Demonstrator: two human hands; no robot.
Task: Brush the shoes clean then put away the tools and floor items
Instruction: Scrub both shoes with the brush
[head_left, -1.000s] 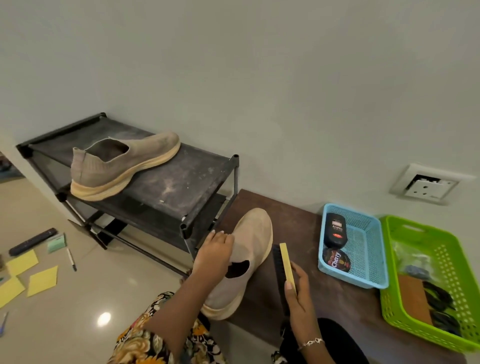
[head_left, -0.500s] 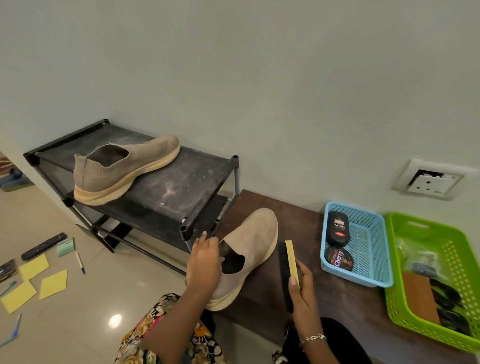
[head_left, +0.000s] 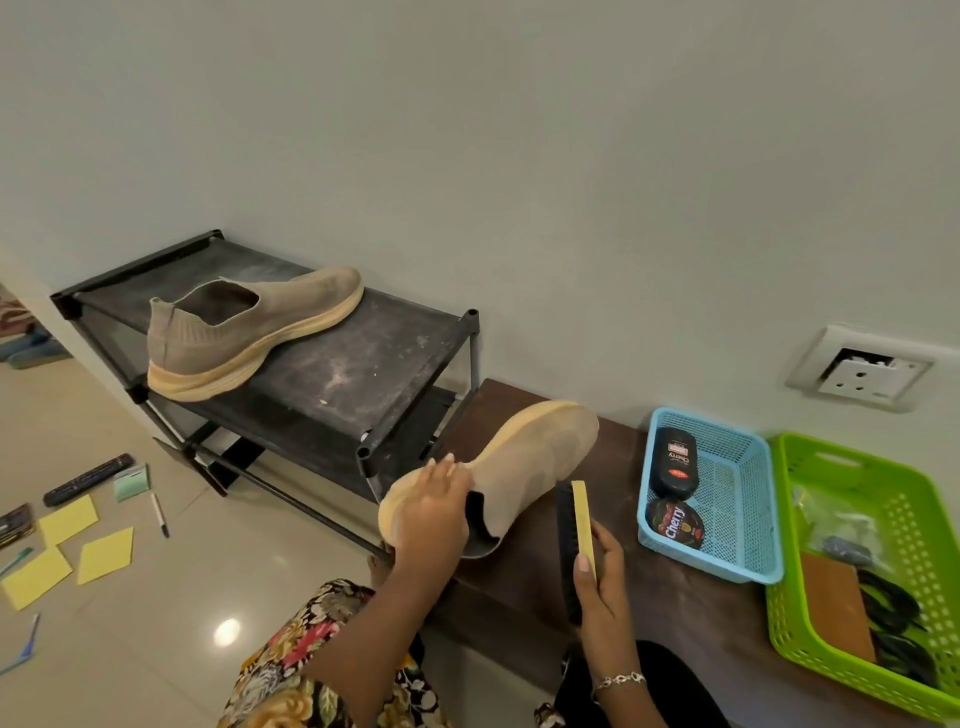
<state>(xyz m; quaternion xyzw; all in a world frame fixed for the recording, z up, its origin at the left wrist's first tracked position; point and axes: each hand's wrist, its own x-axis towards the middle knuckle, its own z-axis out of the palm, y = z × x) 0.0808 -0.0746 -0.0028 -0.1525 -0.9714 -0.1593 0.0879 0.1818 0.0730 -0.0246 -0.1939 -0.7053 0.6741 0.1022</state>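
My left hand wraps over the heel end of the tan knit slip-on shoe, fingers curled round the pale yellow sole edge, so the heel itself is hidden. My right hand clasps the yellow wooden-backed brush with black bristles, thumb along the wood. The brush's lower end is lost behind my fingers. The lime green plastic basket is cut off at the right edge. What lies in it is hard to make out: dark cords, something flat and brown, a clear bag.

Half a second ago the upper faced up and I held the shoe at its collar. Now it is rolled on its side, with the sole turned left and up. The brush has hardly shifted. Its bristles stand just beside the shoe's opening, and I cannot tell if they touch.

The shoe is over the dark brown wooden bench, toe toward the wall, near the corner post of the black metal shoe rack. The second tan shoe lies on the rack's top shelf. Bare bench shows between the brush and the light blue mesh basket, which holds a black polish bottle and a round Cherry tin. Yellow paper notes, a black remote and a pen lie on the floor, well apart to my left
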